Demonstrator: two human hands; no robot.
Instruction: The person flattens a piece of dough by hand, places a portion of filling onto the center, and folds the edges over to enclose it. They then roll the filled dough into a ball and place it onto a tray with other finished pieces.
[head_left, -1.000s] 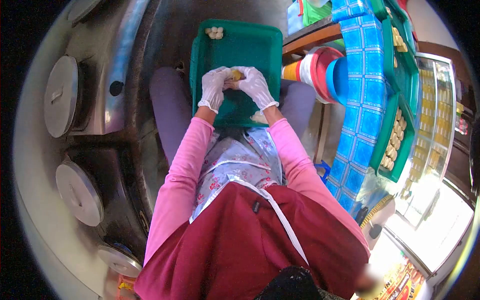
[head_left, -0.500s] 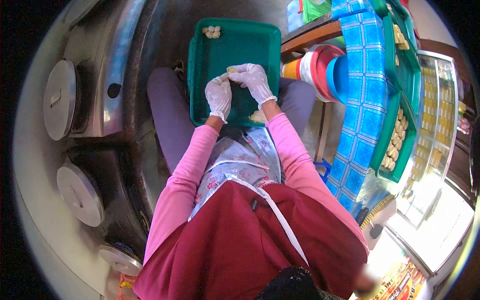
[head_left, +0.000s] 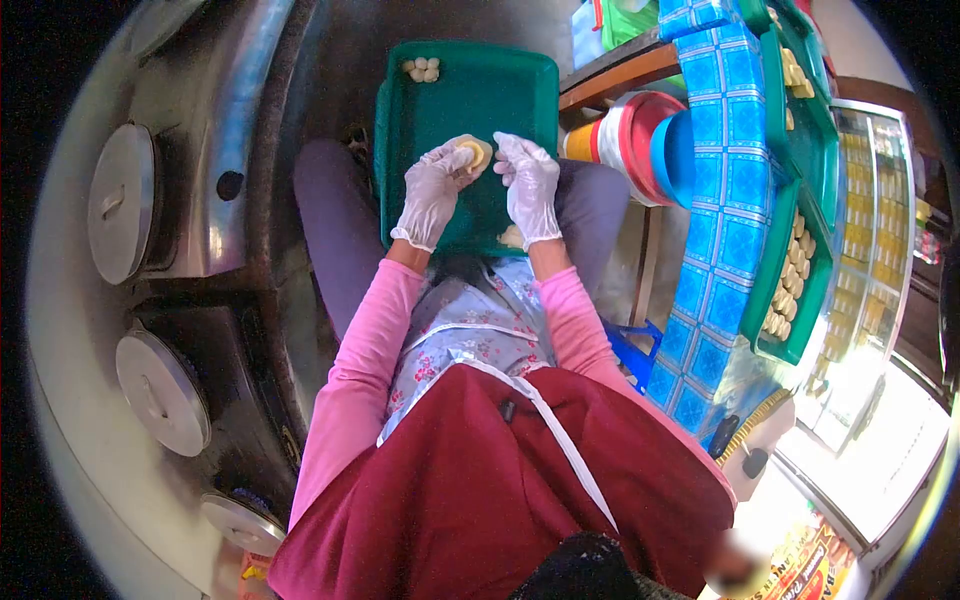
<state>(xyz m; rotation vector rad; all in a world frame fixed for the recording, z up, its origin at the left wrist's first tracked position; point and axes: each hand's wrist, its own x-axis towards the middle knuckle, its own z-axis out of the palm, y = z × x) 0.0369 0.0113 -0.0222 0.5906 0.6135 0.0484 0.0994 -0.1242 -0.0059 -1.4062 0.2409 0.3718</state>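
Note:
My left hand [head_left: 432, 190], in a thin white glove, holds a flattened round of pale yellow dough [head_left: 480, 152] between thumb and fingers. To its right, my gloved right hand [head_left: 530, 185] is raised apart from the dough, its fingers partly bent and spread, with nothing visible in them. Both hands are over a green tray [head_left: 470, 105] across my lap. Several small whitish dough balls [head_left: 421, 70] sit together in the tray's far left corner. A pale lump of dough [head_left: 512, 237] lies at the near edge, partly hidden by my right wrist.
On the right, a table with a blue checked cloth [head_left: 715, 220] bears green trays [head_left: 755, 335] with rows of shaped dough pieces [head_left: 790, 285]. Red and blue round tubs [head_left: 672, 155] stand beside it. Large lidded metal pots [head_left: 122, 205] line the left side.
My hands have drawn apart. The dough they both pinched is now in my left hand alone, showing as a flat round. My right hand has shifted right.

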